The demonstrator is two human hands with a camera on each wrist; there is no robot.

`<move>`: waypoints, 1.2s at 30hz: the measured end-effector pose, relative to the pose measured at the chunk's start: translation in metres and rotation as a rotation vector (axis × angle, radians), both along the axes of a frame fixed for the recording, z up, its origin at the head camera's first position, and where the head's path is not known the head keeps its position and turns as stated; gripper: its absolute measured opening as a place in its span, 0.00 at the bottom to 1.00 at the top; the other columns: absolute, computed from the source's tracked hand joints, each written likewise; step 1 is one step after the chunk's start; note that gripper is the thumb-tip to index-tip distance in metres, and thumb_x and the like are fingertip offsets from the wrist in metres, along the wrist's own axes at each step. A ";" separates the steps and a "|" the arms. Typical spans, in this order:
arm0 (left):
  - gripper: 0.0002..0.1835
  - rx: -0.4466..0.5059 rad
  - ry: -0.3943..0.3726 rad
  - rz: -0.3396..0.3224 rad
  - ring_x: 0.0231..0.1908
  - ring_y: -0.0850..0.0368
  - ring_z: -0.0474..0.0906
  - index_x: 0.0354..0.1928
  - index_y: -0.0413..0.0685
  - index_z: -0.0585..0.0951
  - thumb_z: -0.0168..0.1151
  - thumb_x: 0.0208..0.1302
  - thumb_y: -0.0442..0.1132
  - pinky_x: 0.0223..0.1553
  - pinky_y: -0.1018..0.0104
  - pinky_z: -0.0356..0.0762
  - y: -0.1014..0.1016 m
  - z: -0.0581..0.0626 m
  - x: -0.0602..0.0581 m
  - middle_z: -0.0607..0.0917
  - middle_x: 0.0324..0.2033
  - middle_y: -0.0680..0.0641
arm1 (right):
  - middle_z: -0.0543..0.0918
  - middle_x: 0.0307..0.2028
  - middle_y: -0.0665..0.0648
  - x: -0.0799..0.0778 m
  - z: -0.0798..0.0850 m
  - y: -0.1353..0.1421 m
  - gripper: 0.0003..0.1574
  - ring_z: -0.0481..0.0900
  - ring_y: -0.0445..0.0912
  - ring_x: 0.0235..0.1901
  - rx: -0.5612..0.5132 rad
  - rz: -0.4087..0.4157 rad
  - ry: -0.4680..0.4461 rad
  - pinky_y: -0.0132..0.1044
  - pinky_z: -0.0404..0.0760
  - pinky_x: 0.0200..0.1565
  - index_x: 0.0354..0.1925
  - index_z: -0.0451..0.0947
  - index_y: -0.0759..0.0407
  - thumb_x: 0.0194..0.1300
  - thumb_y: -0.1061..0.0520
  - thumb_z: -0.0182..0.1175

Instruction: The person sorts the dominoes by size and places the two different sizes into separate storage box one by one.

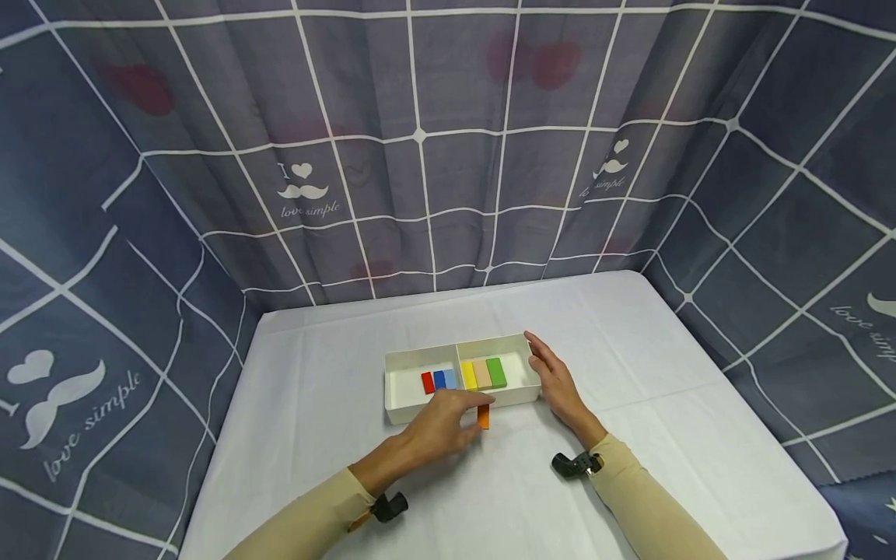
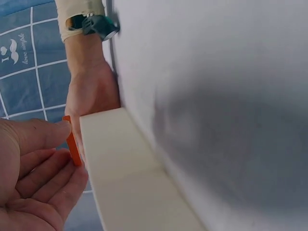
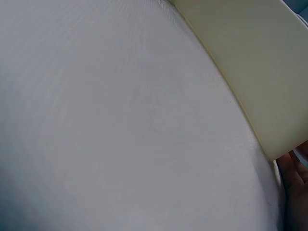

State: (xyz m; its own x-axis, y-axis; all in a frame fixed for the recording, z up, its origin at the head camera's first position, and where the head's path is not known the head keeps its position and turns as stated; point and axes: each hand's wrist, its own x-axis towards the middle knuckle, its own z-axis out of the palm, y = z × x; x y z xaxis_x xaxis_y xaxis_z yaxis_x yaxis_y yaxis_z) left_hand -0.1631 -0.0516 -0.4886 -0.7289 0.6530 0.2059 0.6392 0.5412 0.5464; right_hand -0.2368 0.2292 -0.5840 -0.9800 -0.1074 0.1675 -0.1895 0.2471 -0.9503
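Observation:
My left hand (image 1: 437,426) pinches a thin orange block (image 1: 484,417) between thumb and fingers, just in front of the near wall of a white two-compartment box (image 1: 406,386). In the left wrist view, the orange block (image 2: 73,144) stands on edge over the box rim. My right hand (image 1: 556,383) rests against the box's right end with its fingers extended along it. A red block (image 1: 428,383), a dark blue block (image 1: 439,379) and a light blue block (image 1: 450,379) lie in the left compartment. The right one holds yellow (image 1: 469,376), tan and green (image 1: 496,372) blocks.
The box stands on a table with a white cloth (image 1: 322,389). Dark checked curtains (image 1: 364,194) hang behind the table and at both sides. A small black camera (image 1: 577,465) is strapped to each wrist.

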 end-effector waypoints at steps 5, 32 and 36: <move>0.27 0.021 0.025 0.014 0.63 0.50 0.88 0.66 0.41 0.86 0.78 0.66 0.30 0.64 0.56 0.87 -0.007 0.006 -0.004 0.92 0.60 0.46 | 0.65 0.84 0.64 -0.001 -0.001 0.000 0.33 0.60 0.62 0.84 0.004 -0.003 0.005 0.64 0.57 0.83 0.86 0.62 0.51 0.89 0.55 0.48; 0.29 0.108 0.019 0.226 0.62 0.42 0.88 0.65 0.38 0.87 0.80 0.60 0.25 0.63 0.49 0.86 -0.054 0.005 -0.033 0.91 0.60 0.40 | 0.64 0.84 0.64 0.000 -0.001 -0.001 0.33 0.58 0.63 0.85 -0.003 -0.010 0.019 0.63 0.56 0.83 0.85 0.63 0.52 0.89 0.55 0.48; 0.29 0.105 0.007 0.232 0.63 0.42 0.88 0.65 0.36 0.86 0.80 0.60 0.24 0.63 0.49 0.86 -0.059 0.002 -0.037 0.90 0.60 0.39 | 0.64 0.84 0.63 -0.001 -0.001 -0.001 0.33 0.58 0.62 0.85 -0.003 -0.012 0.028 0.63 0.56 0.83 0.85 0.64 0.52 0.89 0.55 0.48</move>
